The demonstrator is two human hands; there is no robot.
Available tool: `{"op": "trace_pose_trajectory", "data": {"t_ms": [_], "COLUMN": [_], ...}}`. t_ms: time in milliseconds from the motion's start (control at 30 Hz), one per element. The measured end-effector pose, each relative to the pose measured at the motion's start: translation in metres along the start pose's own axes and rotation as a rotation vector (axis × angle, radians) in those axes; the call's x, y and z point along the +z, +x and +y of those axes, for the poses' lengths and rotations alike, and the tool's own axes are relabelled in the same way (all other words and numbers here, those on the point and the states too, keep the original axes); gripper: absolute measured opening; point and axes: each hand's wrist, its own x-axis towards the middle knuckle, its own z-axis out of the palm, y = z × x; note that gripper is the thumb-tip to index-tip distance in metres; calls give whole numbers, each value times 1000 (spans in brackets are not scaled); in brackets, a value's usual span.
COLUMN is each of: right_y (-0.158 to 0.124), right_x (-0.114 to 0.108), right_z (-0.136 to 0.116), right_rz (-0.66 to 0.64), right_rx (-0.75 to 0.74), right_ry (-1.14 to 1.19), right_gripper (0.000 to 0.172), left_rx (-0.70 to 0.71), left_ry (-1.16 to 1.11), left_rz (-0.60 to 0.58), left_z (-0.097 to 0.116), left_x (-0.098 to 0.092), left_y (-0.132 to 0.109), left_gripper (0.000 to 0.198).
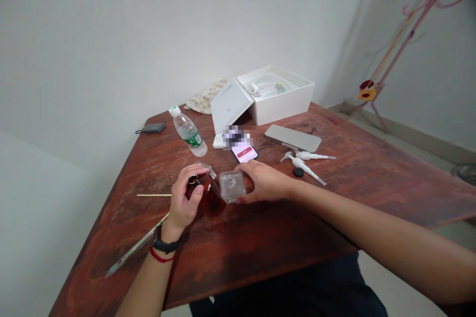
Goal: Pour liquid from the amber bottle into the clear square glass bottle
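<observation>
My left hand (182,203) is wrapped round an amber bottle (213,201) with an open neck and no cap on it. The bottle leans over the table, its neck toward my left palm. In my right hand (266,182) is a clear square container (232,187), gripped by its right side between thumb and fingers. It sits close to the amber bottle's right side; whether they touch I cannot tell. Behind the amber bottle a second clear piece (208,168) shows partly, mostly hidden by my left fingers.
Two white pump tops (307,169) and a black cap (298,172) lie to the right, near a silver case (293,137). Beyond are a phone (245,152), a water bottle (189,133) and a white box (284,106). A thin stick (154,195) and a wrapped stick (137,245) lie left.
</observation>
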Motion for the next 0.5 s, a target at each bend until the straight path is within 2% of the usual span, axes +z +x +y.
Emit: {"op": "trace_pose_trajectory", "data": {"t_ms": [500], "right_y": [1], "right_x": [3], "right_z": [5], "right_rz": [-33], "right_rx": [-24], "right_ry": [-2], "right_gripper": [82], "left_rx": [18], "left_ry": [-42], "left_rz": [-4], "left_z": [3], "left_x": [1], "left_y": [2], "left_gripper": [37]}}
